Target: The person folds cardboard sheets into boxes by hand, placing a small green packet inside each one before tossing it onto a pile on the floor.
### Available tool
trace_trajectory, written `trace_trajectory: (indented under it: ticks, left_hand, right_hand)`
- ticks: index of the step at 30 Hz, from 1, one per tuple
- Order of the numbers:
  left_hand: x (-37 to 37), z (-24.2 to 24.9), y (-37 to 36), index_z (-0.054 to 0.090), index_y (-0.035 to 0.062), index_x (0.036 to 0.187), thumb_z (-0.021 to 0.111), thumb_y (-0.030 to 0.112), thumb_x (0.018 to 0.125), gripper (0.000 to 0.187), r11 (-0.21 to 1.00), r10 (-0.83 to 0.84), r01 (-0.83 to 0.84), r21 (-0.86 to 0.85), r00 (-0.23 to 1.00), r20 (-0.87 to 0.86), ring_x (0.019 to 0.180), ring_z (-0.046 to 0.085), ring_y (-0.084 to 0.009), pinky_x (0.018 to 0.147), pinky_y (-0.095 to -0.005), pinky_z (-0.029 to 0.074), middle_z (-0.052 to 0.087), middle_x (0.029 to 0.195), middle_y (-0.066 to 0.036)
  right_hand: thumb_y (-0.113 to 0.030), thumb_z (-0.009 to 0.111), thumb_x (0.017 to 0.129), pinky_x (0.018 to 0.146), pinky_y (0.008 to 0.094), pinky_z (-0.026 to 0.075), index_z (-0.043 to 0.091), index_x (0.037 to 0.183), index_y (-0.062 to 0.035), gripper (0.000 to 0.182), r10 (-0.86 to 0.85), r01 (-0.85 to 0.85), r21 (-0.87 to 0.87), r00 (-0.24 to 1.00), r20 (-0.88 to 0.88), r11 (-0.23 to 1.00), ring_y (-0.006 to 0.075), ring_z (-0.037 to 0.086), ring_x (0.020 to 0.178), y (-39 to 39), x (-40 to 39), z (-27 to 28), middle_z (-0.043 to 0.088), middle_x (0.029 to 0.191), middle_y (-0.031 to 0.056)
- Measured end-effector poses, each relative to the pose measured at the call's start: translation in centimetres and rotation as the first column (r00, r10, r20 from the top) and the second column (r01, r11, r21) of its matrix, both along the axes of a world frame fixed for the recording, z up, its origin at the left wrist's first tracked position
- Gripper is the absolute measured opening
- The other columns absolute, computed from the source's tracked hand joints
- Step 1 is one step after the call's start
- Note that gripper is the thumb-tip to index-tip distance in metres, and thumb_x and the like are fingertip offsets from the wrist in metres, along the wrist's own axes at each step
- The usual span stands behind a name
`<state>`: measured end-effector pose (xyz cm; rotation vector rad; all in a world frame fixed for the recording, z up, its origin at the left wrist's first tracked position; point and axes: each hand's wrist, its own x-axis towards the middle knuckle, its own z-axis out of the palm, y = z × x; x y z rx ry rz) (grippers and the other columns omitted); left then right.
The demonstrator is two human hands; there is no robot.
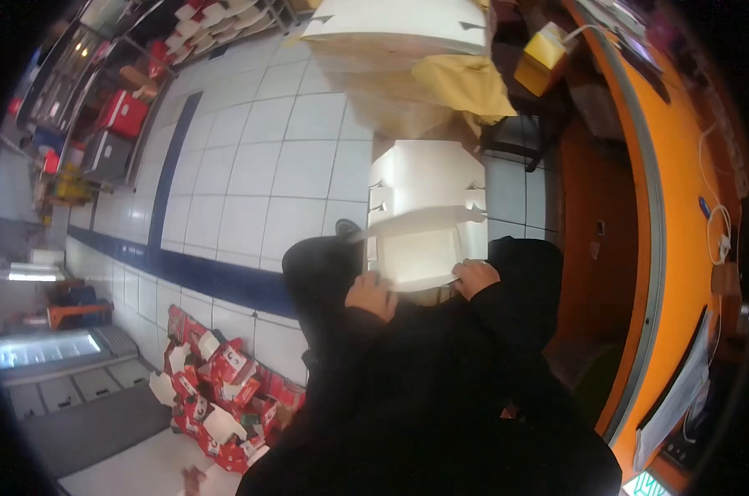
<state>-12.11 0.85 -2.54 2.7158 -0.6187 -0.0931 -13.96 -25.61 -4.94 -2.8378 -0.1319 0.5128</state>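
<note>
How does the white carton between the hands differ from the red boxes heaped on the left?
Colour: the carton shows plain white faces; the red boxes show printed red ones.
Number: the carton is a single piece; the red boxes are many, jumbled together.
Handling: the left hand and right hand hold the carton's near end; neither touches the red boxes.
Shared: both look like folded card, with white flaps showing.

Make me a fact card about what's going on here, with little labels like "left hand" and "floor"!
Main thing: white box, opened out
Left hand: at the box's near left corner; fingertips hard to see
Right hand: holding the near right corner
Sleeves: black
To the left: pile of red-and-white boxes
Ahead: yellow cloth
To the right: orange counter
Floor: pale tiles, blue stripes
</note>
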Motion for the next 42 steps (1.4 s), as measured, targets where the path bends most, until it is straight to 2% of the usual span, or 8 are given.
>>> trace_trajectory:
  ticks: [8, 9, 15, 20, 31, 34, 38, 42]
  left_hand:
    - [2.9, -12.8, -0.2, 0.068, 0.0093, 0.088, 0.054, 0.016, 0.084, 0.016, 0.992, 0.099, -0.069, 0.105, 0.943, -0.318, 0.093, 0.064, -0.0316, 0.079, -0.0429, 0.053, 0.065, 0.091, -0.013]
    - [3.3, -6.6, -0.3, 0.067, 0.0075, 0.089, 0.054, 0.014, 0.084, 0.016, 0.997, 0.030, -0.007, 0.078, 0.955, -0.296, 0.091, 0.064, -0.0322, 0.079, -0.0423, 0.053, 0.065, 0.092, -0.014]
    - [1.3, -4.5, -0.1, 0.063, 0.0050, 0.087, 0.060, 0.022, 0.086, 0.017, 0.993, 0.101, -0.109, -0.050, 0.985, -0.143, 0.093, 0.062, -0.0303, 0.080, -0.0430, 0.049, 0.063, 0.092, -0.013]
    - [-0.7, 2.1, 3.6, 0.060, 0.0064, 0.084, 0.060, 0.029, 0.088, 0.023, 0.921, 0.348, -0.309, -0.235, 0.926, 0.146, 0.084, 0.059, -0.0283, 0.074, -0.0412, 0.048, 0.058, 0.086, -0.011]
    - [-13.5, 11.7, 21.9, 0.065, 0.0066, 0.081, 0.070, 0.020, 0.085, 0.014, 0.793, 0.383, -0.375, -0.480, 0.920, -0.085, 0.069, 0.058, -0.0191, 0.063, -0.0320, 0.046, 0.061, 0.076, -0.007]
    - [-22.8, 11.8, 33.9, 0.061, 0.0078, 0.097, 0.064, 0.032, 0.087, 0.026, 0.723, 0.687, -0.691, 0.020, 0.715, -0.133, 0.072, 0.060, -0.0279, 0.070, -0.0386, 0.048, 0.063, 0.081, -0.011]
    - [-31.2, 11.0, 46.9, 0.057, 0.0094, 0.117, 0.057, 0.048, 0.089, 0.047, 0.469, 0.620, -0.409, 0.783, 0.784, 0.038, 0.075, 0.062, -0.0395, 0.080, -0.0474, 0.050, 0.066, 0.088, -0.015]
    - [-21.4, 5.9, 39.4, 0.048, 0.0084, 0.128, 0.060, 0.030, 0.085, 0.050, 0.369, 0.889, -0.871, 0.324, 0.433, 0.149, 0.104, 0.058, -0.0355, 0.090, -0.0453, 0.046, 0.060, 0.116, -0.019]
  right_hand:
    - [-0.032, 0.064, 0.083, 0.072, 0.0469, 0.051, 0.069, 0.080, -0.0029, 0.029, -0.090, 0.086, -0.063, 0.993, -0.072, 0.994, 0.0360, 0.065, 0.081, 1.0, 1.7, -2.3, 0.067, 0.084, 0.0185]
    - [-0.034, 0.064, 0.083, 0.070, 0.0468, 0.051, 0.069, 0.080, -0.0036, 0.031, -0.073, 0.074, -0.048, 0.997, 0.011, 0.996, 0.0360, 0.065, 0.079, 0.8, 1.5, -2.4, 0.067, 0.082, 0.0174]
    - [-0.026, 0.070, 0.081, 0.070, 0.0405, 0.051, 0.070, 0.102, -0.0108, 0.025, -0.008, -0.010, 0.110, 0.987, 0.162, 0.994, 0.0323, 0.065, 0.075, 1.2, -0.8, 1.1, 0.066, 0.082, 0.0148]
    - [-0.028, 0.066, 0.089, 0.062, 0.0353, 0.048, 0.030, 0.148, -0.0237, 0.070, -0.356, 0.269, 0.506, 0.931, 0.083, 0.820, 0.0174, 0.057, 0.067, 0.7, -0.8, 5.3, 0.060, 0.091, 0.0108]
    - [-0.028, 0.062, 0.093, 0.061, 0.0306, 0.047, 0.035, 0.146, -0.0218, 0.060, -0.407, 0.318, 0.563, 0.913, 0.034, 0.763, 0.0158, 0.055, 0.072, -0.7, 0.9, 1.5, 0.058, 0.090, 0.0107]
    - [-0.019, 0.061, 0.092, 0.063, 0.0307, 0.049, 0.039, 0.143, -0.0168, 0.056, -0.449, 0.360, 0.617, 0.893, -0.012, 0.700, 0.0174, 0.056, 0.072, -1.7, 1.3, -0.5, 0.057, 0.090, 0.0125]
    - [-0.022, 0.060, 0.091, 0.088, 0.0406, 0.048, 0.040, 0.141, -0.0150, 0.055, -0.544, 0.511, 0.331, 0.839, 0.009, 0.793, 0.0311, 0.061, 0.098, -0.1, 1.7, 3.4, 0.057, 0.113, 0.0218]
    - [-0.036, 0.061, 0.086, 0.098, 0.0442, 0.043, 0.034, 0.143, -0.0102, 0.069, -0.686, 0.688, -0.019, 0.725, 0.057, 0.726, 0.0350, 0.050, 0.119, -0.6, 1.5, 2.8, 0.048, 0.129, 0.0199]
